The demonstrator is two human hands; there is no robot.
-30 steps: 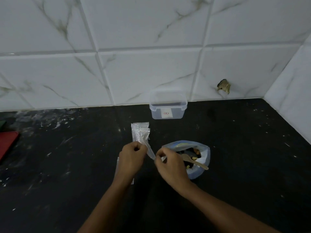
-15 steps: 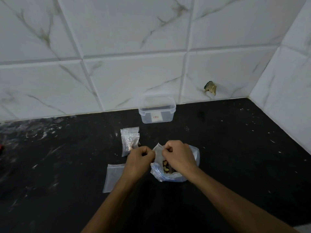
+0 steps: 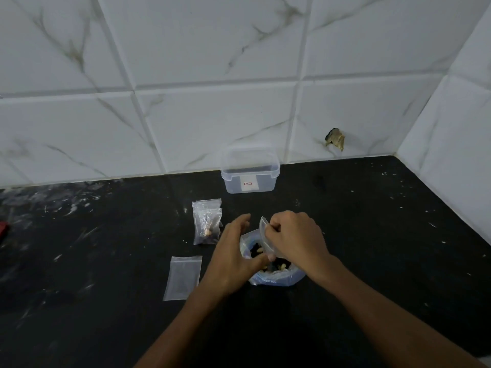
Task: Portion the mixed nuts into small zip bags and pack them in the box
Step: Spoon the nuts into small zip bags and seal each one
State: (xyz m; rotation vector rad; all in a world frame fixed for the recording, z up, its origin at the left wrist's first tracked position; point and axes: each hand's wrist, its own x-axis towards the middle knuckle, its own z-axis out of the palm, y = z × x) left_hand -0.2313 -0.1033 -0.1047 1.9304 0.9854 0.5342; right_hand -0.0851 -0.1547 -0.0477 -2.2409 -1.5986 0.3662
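Note:
A small clear zip bag (image 3: 265, 236) hangs over the open blue-tinted bag of mixed nuts (image 3: 277, 277), pinched at its top edge by my right hand (image 3: 296, 235). My left hand (image 3: 232, 257) is just left of it with fingers spread and relaxed, and its thumb reaches toward the small bag's lower end. Two filled small bags (image 3: 207, 225) lie stacked to the left. An empty zip bag (image 3: 183, 277) lies flat nearer me. The clear plastic box (image 3: 249, 172) stands open by the wall. No spoon shows.
The black counter (image 3: 385, 248) is flecked with white marks. White marble tile walls (image 3: 212, 62) meet in a corner at the right. A chipped hole (image 3: 335, 138) marks one tile. A red object (image 3: 3, 229) peeks in at the left edge.
Both hands pinched the small bag over the nuts bag before. Now my left hand has let go and spread its fingers, while my right hand still holds the bag.

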